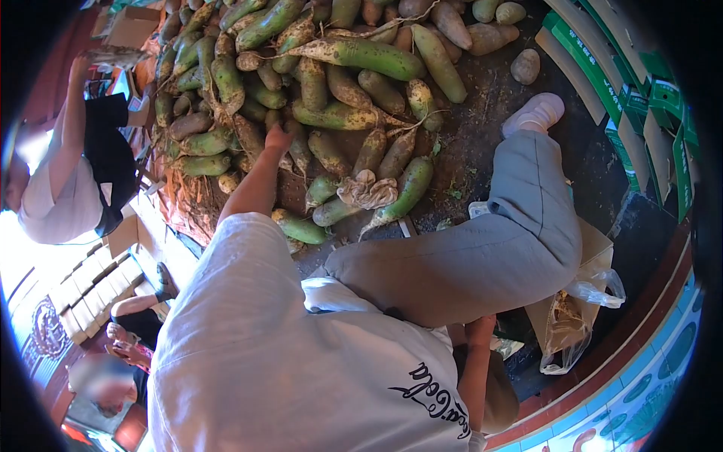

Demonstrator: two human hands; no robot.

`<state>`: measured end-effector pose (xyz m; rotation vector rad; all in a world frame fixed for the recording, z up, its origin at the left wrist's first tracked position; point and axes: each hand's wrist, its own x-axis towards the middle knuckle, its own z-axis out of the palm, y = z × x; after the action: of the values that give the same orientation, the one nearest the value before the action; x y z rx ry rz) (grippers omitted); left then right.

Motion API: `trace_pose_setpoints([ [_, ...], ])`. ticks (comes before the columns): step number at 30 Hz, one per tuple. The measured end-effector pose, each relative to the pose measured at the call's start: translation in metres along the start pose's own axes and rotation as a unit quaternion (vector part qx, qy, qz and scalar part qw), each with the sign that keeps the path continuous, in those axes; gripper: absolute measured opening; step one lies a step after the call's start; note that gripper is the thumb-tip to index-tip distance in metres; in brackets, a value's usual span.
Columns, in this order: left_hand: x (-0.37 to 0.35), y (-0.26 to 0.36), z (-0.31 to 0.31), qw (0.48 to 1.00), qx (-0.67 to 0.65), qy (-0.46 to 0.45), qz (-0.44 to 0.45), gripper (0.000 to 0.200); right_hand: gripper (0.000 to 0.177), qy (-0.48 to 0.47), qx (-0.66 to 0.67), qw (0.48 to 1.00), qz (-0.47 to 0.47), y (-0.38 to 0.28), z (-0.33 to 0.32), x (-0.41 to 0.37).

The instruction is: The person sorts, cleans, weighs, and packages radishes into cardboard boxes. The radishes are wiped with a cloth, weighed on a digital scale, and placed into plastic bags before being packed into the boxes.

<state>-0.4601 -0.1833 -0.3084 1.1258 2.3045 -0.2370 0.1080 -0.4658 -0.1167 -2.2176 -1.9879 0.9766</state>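
My left hand (279, 138) reaches into a big heap of soil-smeared green radishes (361, 57). It touches the radishes at the heap's near side, but its fingers are too small and partly hidden to show whether they grip one. My right hand (480, 330) is low beside my thigh, its fingers mostly hidden by the trouser leg (452, 275). A crumpled, dirty pale cloth (367, 190), perhaps a work glove, lies on a few radishes in front of my knee. One green radish (300, 226) lies close to my left forearm.
Green cartons (640, 113) stand along the right side. A cardboard box (561, 320) with a plastic liner is by my right leg. At the left, one person (68, 173) stands by the heap, and another person (113, 377) is lower down near stacked boxes (94, 290).
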Motion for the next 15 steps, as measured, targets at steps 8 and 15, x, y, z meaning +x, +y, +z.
trace_pose_setpoints([
  [8, -0.027, 0.02, 0.009, 0.999, 0.039, 0.022, -0.003, 0.08, 0.027, -0.048, 0.0, 0.998, -0.033, 0.008, 0.013, -0.004],
  [15, -0.068, -0.001, 0.018, 0.993, -0.008, 0.091, 0.075, 0.078, 0.028, -0.042, 0.007, 0.999, -0.013, 0.002, 0.008, 0.008],
])
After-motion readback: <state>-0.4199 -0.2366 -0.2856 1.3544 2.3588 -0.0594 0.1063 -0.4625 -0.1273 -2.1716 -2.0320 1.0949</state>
